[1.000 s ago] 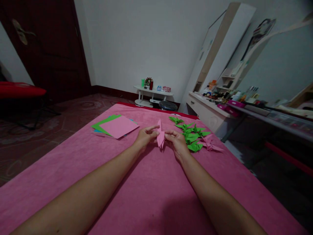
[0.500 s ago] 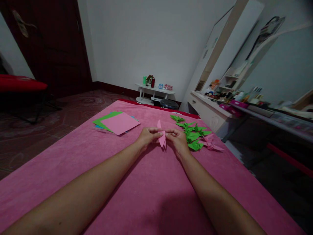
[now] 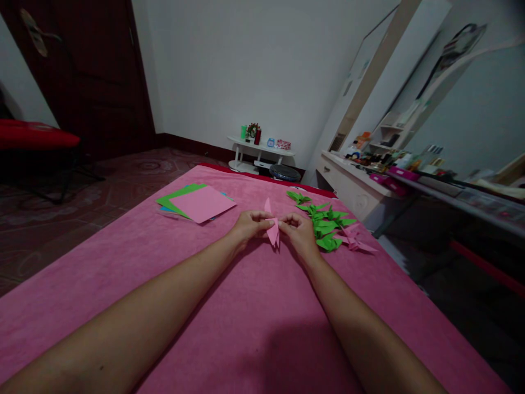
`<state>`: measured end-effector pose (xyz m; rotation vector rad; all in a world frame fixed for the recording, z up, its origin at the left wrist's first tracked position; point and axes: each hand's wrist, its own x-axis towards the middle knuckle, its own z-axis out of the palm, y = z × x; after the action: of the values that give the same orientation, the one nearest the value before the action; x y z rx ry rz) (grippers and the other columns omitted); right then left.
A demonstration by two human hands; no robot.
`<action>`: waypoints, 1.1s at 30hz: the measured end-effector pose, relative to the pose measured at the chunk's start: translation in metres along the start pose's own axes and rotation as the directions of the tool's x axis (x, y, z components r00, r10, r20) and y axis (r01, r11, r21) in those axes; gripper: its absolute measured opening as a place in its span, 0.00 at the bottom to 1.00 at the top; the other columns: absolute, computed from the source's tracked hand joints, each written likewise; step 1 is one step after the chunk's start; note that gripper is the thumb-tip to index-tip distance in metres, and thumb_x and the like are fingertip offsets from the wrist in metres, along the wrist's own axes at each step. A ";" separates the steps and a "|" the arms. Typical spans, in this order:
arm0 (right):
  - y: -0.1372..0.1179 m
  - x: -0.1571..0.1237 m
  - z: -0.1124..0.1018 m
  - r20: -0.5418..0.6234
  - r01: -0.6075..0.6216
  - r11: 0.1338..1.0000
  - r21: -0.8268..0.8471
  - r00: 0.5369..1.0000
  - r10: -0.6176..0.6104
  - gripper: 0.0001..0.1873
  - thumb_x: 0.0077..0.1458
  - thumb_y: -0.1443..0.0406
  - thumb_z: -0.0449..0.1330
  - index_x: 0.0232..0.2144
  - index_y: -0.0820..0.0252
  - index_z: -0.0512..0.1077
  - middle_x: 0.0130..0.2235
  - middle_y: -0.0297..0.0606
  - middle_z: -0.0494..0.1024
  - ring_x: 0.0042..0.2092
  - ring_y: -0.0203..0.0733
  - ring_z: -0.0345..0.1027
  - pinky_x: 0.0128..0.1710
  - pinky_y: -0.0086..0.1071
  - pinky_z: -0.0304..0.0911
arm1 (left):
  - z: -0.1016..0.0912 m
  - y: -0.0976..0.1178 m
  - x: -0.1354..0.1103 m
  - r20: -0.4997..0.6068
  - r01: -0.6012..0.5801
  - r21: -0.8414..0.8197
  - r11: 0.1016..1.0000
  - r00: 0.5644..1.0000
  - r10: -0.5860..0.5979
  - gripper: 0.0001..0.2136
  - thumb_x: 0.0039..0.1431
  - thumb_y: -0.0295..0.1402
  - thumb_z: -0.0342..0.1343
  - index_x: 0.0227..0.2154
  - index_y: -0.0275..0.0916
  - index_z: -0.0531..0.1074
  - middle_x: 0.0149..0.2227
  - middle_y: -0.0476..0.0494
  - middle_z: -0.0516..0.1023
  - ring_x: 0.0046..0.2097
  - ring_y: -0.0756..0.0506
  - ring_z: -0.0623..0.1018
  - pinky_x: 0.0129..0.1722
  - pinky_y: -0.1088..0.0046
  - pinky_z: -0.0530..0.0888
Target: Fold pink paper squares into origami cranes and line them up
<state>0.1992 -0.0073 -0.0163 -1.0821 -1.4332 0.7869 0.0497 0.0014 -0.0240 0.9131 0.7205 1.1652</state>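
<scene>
A folded pink paper piece (image 3: 272, 229) stands between both hands above the pink cloth (image 3: 229, 306). My left hand (image 3: 248, 226) pinches its left side, fingers closed. From the right, my right hand (image 3: 298, 233) pinches the same piece, fingers curled. Several folded green paper cranes (image 3: 324, 223) lie just right of my right hand, with a folded pink crane (image 3: 356, 241) beyond them. A stack of flat paper sheets (image 3: 196, 202), pink on top of green and blue, lies to the left of my left hand.
The cloth-covered surface ends at a far edge near a small white shelf table (image 3: 260, 153) by the wall. A cluttered desk (image 3: 389, 175) runs along the right. A dark door (image 3: 90, 82) and a red seat (image 3: 33, 137) stand at the left.
My left index finger, stretched out a second ago, has closed onto the pink piece. The hands sit closer together and the piece tilts slightly more.
</scene>
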 end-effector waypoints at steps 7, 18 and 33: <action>-0.002 -0.001 0.002 0.009 -0.061 0.997 0.038 0.998 0.060 0.08 0.38 0.64 0.64 0.21 0.63 0.71 0.21 0.33 0.72 0.22 0.34 0.63 0.23 0.27 0.59 | -0.001 -0.003 0.001 0.005 -0.031 0.029 0.999 1.000 0.030 0.19 0.33 0.32 0.69 0.31 0.31 0.74 0.27 0.44 0.76 0.24 0.51 0.74 0.26 0.73 0.73; -0.003 -0.003 0.002 0.061 -0.184 0.970 0.158 0.982 0.176 0.08 0.36 0.64 0.65 0.22 0.63 0.72 0.21 0.34 0.73 0.21 0.33 0.64 0.23 0.27 0.60 | 0.000 0.001 0.000 -0.011 -0.065 0.092 0.994 0.998 0.066 0.19 0.31 0.33 0.69 0.29 0.29 0.75 0.24 0.43 0.75 0.21 0.53 0.71 0.23 0.75 0.68; -0.012 -0.004 -0.005 0.184 -0.292 0.941 0.173 0.948 0.260 0.13 0.36 0.60 0.67 0.22 0.64 0.72 0.18 0.33 0.72 0.19 0.32 0.63 0.20 0.27 0.61 | -0.005 -0.003 0.006 0.078 -0.235 0.297 0.926 0.972 0.221 0.13 0.36 0.33 0.66 0.27 0.31 0.76 0.25 0.43 0.76 0.23 0.52 0.70 0.25 0.76 0.65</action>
<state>0.2021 -0.0159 -0.0057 -1.0986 -1.3140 1.2164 0.0482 0.0084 -0.0292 1.3065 0.7874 1.2538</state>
